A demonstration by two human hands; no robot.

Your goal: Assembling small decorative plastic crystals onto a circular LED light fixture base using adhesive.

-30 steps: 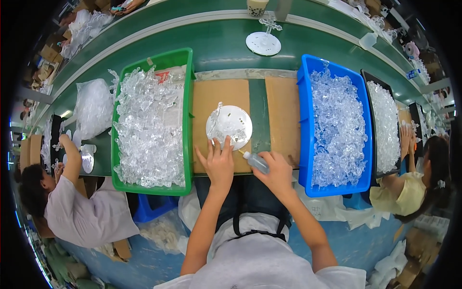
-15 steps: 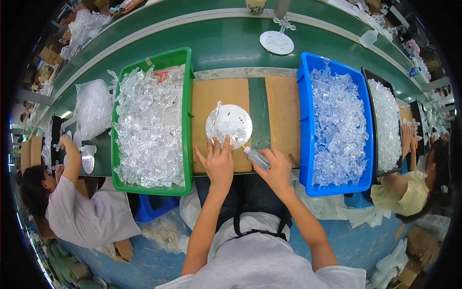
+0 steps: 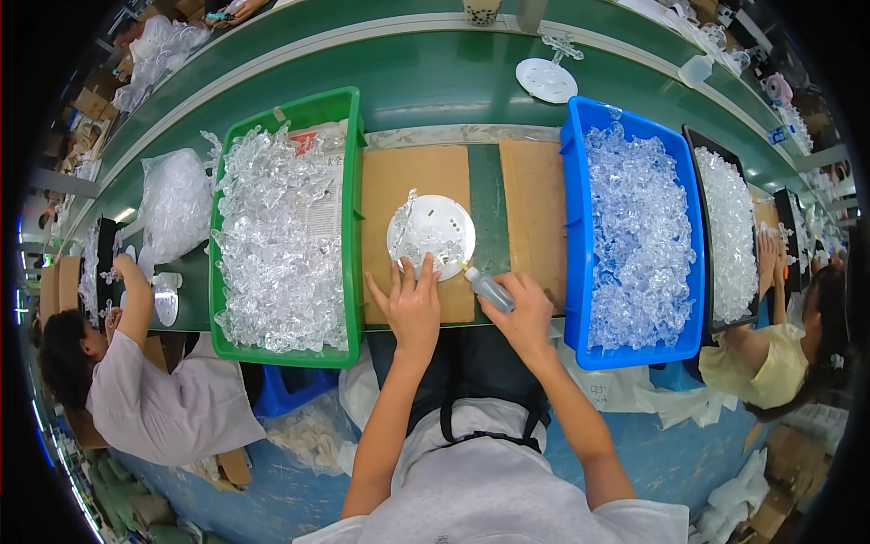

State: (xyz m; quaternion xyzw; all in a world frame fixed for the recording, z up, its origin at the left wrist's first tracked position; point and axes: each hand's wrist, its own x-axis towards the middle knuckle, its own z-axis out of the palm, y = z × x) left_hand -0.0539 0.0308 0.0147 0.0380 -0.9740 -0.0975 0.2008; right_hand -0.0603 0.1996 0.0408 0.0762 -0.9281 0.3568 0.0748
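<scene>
Your left hand [image 3: 412,308] lies flat, fingers spread, touching the near rim of the white round disc [image 3: 431,238] on the brown cardboard mat [image 3: 412,181]. Your right hand [image 3: 526,313] grips a small clear squeeze bottle [image 3: 488,287], nozzle aimed at ten o'clock toward the disc. A green bin [image 3: 349,227] of clear plastic pieces sits at nine o'clock, a blue bin [image 3: 573,236] at three. Another white disc [image 3: 546,80] lies farther, at one o'clock.

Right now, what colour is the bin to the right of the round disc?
Blue: the bin right of the white disc shows best in the head view.

Green bin [image 3: 349,227], blue bin [image 3: 575,236], white disc [image 3: 431,238], clear pieces [image 3: 276,245], brown cardboard [image 3: 417,172].
</scene>
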